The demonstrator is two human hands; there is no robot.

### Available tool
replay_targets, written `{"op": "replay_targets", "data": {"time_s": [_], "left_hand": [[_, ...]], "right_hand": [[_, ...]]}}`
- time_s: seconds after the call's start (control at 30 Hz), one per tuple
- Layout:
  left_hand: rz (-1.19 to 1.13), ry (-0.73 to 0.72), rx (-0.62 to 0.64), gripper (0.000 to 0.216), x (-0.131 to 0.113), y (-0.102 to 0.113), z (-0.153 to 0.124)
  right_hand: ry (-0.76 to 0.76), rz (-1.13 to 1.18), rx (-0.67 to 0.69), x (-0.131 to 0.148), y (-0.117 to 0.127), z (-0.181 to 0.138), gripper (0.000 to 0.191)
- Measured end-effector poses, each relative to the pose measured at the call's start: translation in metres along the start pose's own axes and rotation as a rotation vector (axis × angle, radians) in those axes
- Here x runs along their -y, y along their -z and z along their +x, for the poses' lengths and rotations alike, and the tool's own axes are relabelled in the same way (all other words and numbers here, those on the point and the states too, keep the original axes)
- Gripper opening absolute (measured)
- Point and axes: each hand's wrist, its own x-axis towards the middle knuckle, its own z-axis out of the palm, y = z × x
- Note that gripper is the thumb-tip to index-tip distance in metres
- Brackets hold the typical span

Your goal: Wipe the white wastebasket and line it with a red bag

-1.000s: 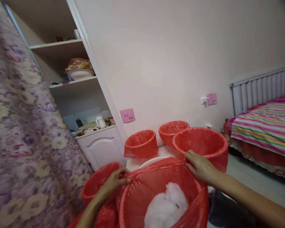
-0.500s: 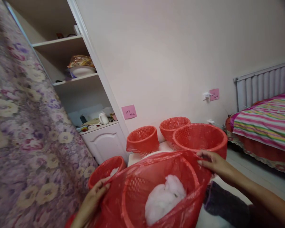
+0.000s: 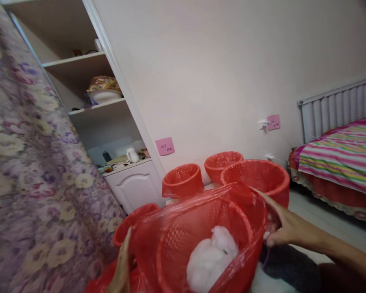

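Work in hand is the fitting of a red plastic bag [image 3: 232,203] over the nearest red basket [image 3: 201,240], and it looks about half done. The bag is spread wide around the basket: its far edge stands above the basket rim as a loose hood, and its near edge hangs outside the front of the rim. Inside the basket lies a lump of white stuffing [image 3: 212,260].

The right hand [image 3: 282,228] holds the bag at the right side of the basket, with the fingers closed on the film. The left hand [image 3: 123,264] is at the left side, low in the picture; it touches the bag, but if it pinches the film or only presses against it cannot be told.

Judging from this, the bag is opened and drawn about the basket, but it is not yet pulled tight and smooth on the rim. Three other baskets [image 3: 256,177] behind already carry a red liner folded over the edge, and one more basket [image 3: 134,221] stands at the left, just beside the left hand. A pink note [image 3: 165,146] sticks on the wall.
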Motion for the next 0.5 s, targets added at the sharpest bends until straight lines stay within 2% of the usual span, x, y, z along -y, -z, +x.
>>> {"op": "replay_targets", "data": {"time_s": [0.07, 0.1, 0.17, 0.2, 0.3, 0.33, 0.4, 0.5], "left_hand": [[0.113, -0.129, -0.006, 0.138, -0.018, -0.012, 0.007], [0.158, -0.176, 0.017, 0.134, -0.027, -0.019, 0.013], [0.219, -0.213, 0.087, 0.111, -0.041, -0.034, 0.024], [0.241, -0.215, 0.133, 0.090, -0.048, -0.041, 0.029], [0.250, -0.195, 0.308, 0.018, -0.064, -0.058, 0.043], [0.220, -0.189, 0.339, 0.004, -0.068, -0.061, 0.048], [0.060, -0.177, 0.269, 0.015, -0.072, -0.063, 0.056], [-0.332, -0.122, 0.038, 0.019, -0.068, -0.064, 0.064]], "right_hand": [[0.149, -0.197, -0.010, 0.006, -0.014, 0.007, 0.098], [0.233, -0.298, 0.001, 0.010, -0.022, 0.012, 0.078], [0.336, -0.429, 0.044, 0.017, -0.036, 0.024, 0.028], [0.351, -0.423, 0.063, 0.020, -0.043, 0.030, 0.012], [0.350, -0.236, 0.063, 0.030, -0.057, 0.050, 0.015], [0.344, -0.152, 0.050, 0.034, -0.060, 0.056, 0.012], [0.331, 0.006, 0.024, 0.041, -0.064, 0.067, 0.004], [0.290, 0.237, 0.052, 0.048, -0.075, 0.076, 0.020]]}}
